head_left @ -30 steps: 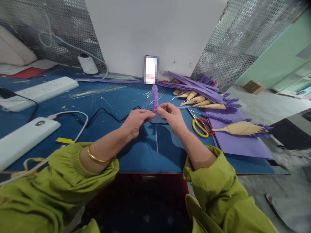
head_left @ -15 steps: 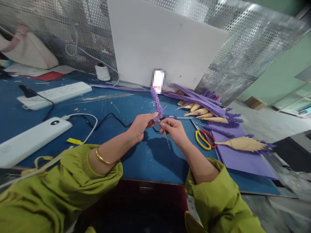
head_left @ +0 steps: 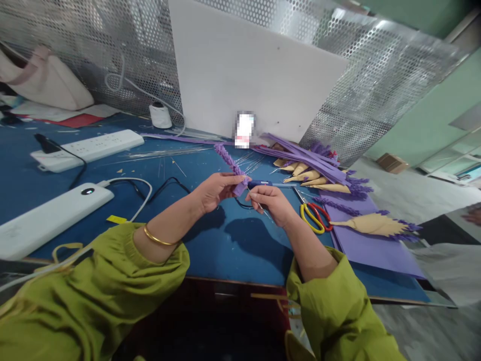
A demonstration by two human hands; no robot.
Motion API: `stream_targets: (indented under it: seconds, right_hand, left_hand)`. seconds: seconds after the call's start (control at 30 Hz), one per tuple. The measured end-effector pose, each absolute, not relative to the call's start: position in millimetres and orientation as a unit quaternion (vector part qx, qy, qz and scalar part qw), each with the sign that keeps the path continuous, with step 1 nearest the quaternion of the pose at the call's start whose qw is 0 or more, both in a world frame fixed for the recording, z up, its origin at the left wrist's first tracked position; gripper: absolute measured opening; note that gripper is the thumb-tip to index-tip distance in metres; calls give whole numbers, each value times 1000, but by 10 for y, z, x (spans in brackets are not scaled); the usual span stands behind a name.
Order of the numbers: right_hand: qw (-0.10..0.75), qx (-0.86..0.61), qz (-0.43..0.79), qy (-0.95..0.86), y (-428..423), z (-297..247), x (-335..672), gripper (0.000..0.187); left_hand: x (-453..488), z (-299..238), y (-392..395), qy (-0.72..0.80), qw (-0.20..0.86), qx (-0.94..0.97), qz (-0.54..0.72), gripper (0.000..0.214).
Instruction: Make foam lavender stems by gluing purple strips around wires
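Observation:
A purple paper lavender sprig (head_left: 228, 157) is pinched near its lower end by my left hand (head_left: 217, 191), its tip leaning away to the upper left. A loose flap of purple paper hangs at its base. My right hand (head_left: 268, 198) closes on the thin wire stem (head_left: 266, 213) just below, fingers almost touching the left ones. Behind the hands lies a blue-handled tool (head_left: 261, 184) with a dark cord, partly hidden. Scissors with yellow and red handles (head_left: 315, 218) rest right of my right hand.
Purple paper sheets (head_left: 370, 250) carry a finished-looking wrapped bouquet (head_left: 370, 224) at right. More wrapped sprigs (head_left: 319, 181) and purple strips (head_left: 308, 153) lie behind. A power strip (head_left: 90, 149), power bank (head_left: 52, 218) and thread spool (head_left: 160, 116) stand left. A lit phone (head_left: 244, 129) leans against the white board (head_left: 251, 60).
The lavender sprig has tilted from nearly upright toward the left. My left hand has shifted slightly left; the wire stem now slants more to the right. At far right, part of another person appears.

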State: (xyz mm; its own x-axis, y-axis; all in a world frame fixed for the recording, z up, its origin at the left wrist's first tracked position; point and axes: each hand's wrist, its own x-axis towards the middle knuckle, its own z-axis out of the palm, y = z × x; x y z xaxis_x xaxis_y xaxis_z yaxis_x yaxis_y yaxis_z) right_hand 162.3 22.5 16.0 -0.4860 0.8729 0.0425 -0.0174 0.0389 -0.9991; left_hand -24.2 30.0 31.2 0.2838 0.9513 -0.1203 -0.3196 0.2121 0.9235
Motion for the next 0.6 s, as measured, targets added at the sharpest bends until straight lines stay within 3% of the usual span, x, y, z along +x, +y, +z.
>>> stream_targets:
  seconds: [0.2, 0.3, 0.4, 0.5, 0.6]
  right_hand:
    - [340, -378, 565, -650, 266, 182, 1671, 29]
    - [364, -523, 342, -691, 367, 200, 1802, 33]
    - [276, -700, 76, -654, 511, 181, 1974, 39]
    - [160, -738, 106, -647, 638, 96, 2069, 54]
    - [171, -725, 189, -640, 716, -35, 2071, 53]
  left_hand:
    - [-266, 311, 349, 394, 663, 429, 470, 25]
    - [-268, 273, 391, 421, 648, 414, 481, 23]
    - [-273, 236, 421, 442, 644, 400, 480, 25]
    - [-267, 210, 427, 458, 645, 392, 470, 24]
    - [-247, 196, 418, 467, 650, 386, 459, 19]
